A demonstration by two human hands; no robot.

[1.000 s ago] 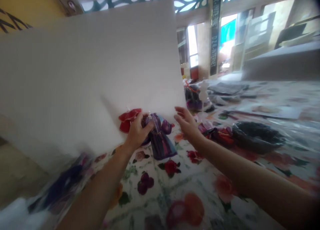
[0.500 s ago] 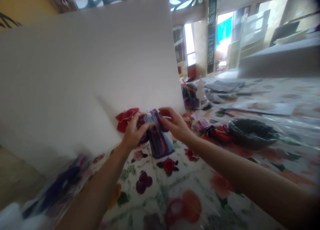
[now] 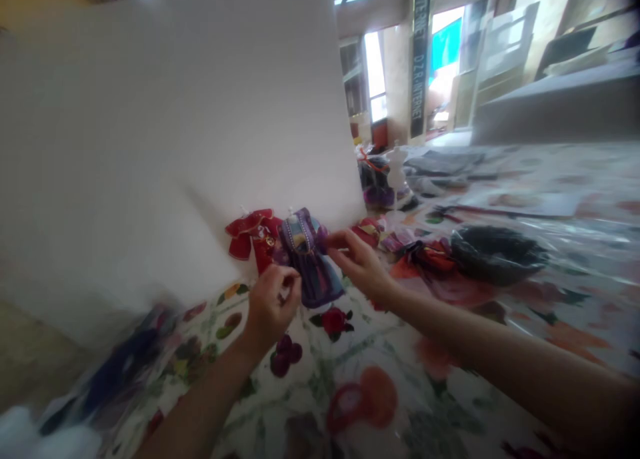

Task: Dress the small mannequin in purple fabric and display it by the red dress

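A small purple and blue doll dress point(image 3: 319, 272) with beaded trim down its front stands on a little white dress form, whose tip shows at the neck. My right hand point(image 3: 361, 262) pinches the purple sleeve on its right side with thumb and finger. In front of the dress's left edge, my left hand point(image 3: 274, 300) has its fingers curled into a pinch; whatever is between the fingertips is too small to make out. Just behind on the left is a red doll dress point(image 3: 263, 236) with gold decoration, on another small stand and partly hidden by the purple one.
A tall white panel point(image 3: 175, 112) rises behind the dresses. Right of them are a bare white dress form point(image 3: 397, 169), colourful cloth pieces point(image 3: 430, 256) and a black bundle in clear plastic point(image 3: 500, 252). Dark blue cloth point(image 3: 120, 366) lies at the left, on the flowered tablecloth point(image 3: 310, 359).
My left hand has come off the upper part of the purple dress and moved down toward me, uncovering more of the red dress. My right hand remains at the sleeve.
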